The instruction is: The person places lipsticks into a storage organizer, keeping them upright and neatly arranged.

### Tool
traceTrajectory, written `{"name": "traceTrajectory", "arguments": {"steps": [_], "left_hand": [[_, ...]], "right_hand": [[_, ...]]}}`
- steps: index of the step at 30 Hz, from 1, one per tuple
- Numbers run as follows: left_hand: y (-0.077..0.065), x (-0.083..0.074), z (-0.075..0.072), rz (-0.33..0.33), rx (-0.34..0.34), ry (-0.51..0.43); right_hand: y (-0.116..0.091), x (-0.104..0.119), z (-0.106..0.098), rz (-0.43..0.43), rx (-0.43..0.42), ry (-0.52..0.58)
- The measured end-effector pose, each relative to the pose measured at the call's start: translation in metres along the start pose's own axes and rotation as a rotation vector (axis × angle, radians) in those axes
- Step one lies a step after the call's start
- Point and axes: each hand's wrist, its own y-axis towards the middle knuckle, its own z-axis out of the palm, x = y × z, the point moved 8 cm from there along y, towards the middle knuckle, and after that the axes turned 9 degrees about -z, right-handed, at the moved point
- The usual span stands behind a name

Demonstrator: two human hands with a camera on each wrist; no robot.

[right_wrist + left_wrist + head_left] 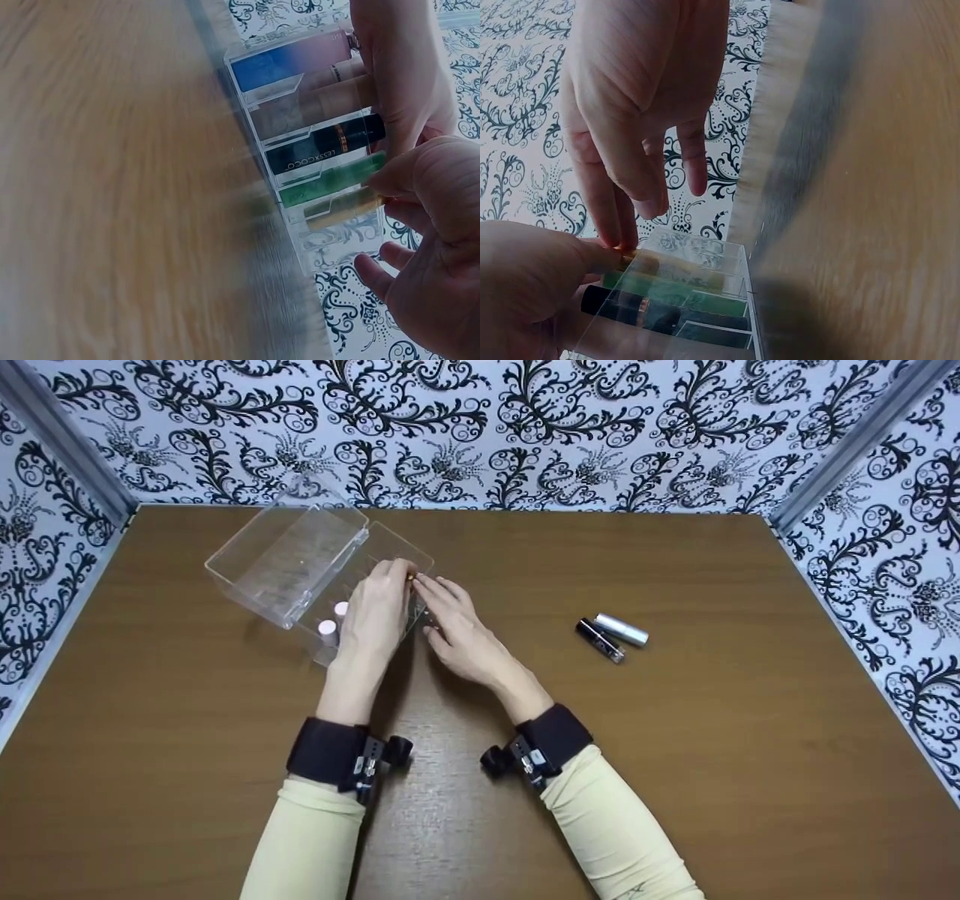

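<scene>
A clear plastic box (420, 551) stands at the left of the table, its lid (281, 559) hinged open. My left hand (375, 615) reaches over it with bent fingers, and their tips pinch the top of a gold-topped tube (349, 206) in an end slot. My right hand (465, 634) rests its mostly straight fingertips against the same top, thumb apart. Other slots hold a green tube (330, 180), a black lipstick tube (322, 146), a brownish tube (315, 105) and a blue-pink tube (292, 61). In the head view my left hand hides most of them.
Two pale caps (327, 630) show at the box's near left end. A black tube (600, 640) and a silver tube (621, 630) lie touching on the table's right half. A patterned wall (480, 435) closes off the far edge of the brown table (712, 735).
</scene>
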Motion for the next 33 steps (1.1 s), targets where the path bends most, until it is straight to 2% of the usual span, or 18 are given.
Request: {"name": "traceTrajectory", "arguments": {"steps": [6, 12, 14, 18, 21, 26, 28, 33], "left_hand": [[-0.001, -0.002, 0.004, 0.008, 0.079, 0.042], [-0.002, -0.005, 0.003, 0.007, 0.099, 0.075], [-0.002, -0.005, 0.002, 0.008, 0.094, 0.083], [-0.001, -0.01, -0.003, 0.035, 0.06, 0.084], [-0.002, -0.019, -0.009, 0.091, 0.01, 0.061], [-0.011, -0.046, -0.013, 0.21, -0.066, 0.042], [-0.015, -0.057, -0.011, 0.246, -0.062, 0.048], [-0.026, -0.082, 0.007, 0.301, 0.012, 0.062]], "right_hand": [[-0.001, 0.0, 0.0, 0.003, 0.012, -0.002], [-0.003, 0.002, -0.004, 0.006, -0.007, 0.0], [-0.004, 0.002, -0.011, 0.027, -0.027, 0.005], [-0.008, -0.003, -0.032, 0.136, -0.073, 0.013], [-0.014, -0.009, -0.05, 0.219, -0.1, 0.012], [-0.03, -0.013, -0.073, 0.235, -0.135, 0.007], [-0.036, -0.014, -0.08, 0.229, -0.131, 0.004], [-0.059, -0.019, -0.096, 0.241, -0.077, -0.028]]}}
